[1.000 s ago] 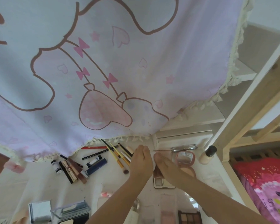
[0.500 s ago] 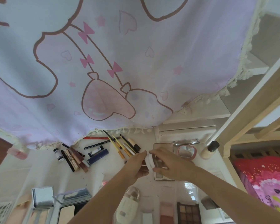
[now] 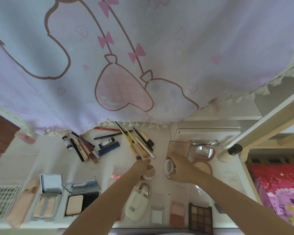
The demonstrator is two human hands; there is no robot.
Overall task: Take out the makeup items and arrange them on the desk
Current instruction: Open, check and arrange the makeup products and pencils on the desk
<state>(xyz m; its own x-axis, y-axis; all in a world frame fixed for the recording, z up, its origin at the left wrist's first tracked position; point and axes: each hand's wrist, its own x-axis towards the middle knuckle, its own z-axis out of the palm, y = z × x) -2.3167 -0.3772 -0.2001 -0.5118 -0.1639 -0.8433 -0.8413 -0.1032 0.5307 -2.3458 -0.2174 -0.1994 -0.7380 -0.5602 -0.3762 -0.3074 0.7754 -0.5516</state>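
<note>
Gripping a small round pot [image 3: 149,171] with the left hand [image 3: 140,169]; pinching its white lid [image 3: 170,166] with the right hand [image 3: 182,168], above the desk [image 3: 46,158].

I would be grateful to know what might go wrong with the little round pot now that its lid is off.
The left hand holds the open round pot and the right hand its white lid, so the exposed powder may spill if tilted. The brushes lie close beyond the left hand and could get knocked.
</note>
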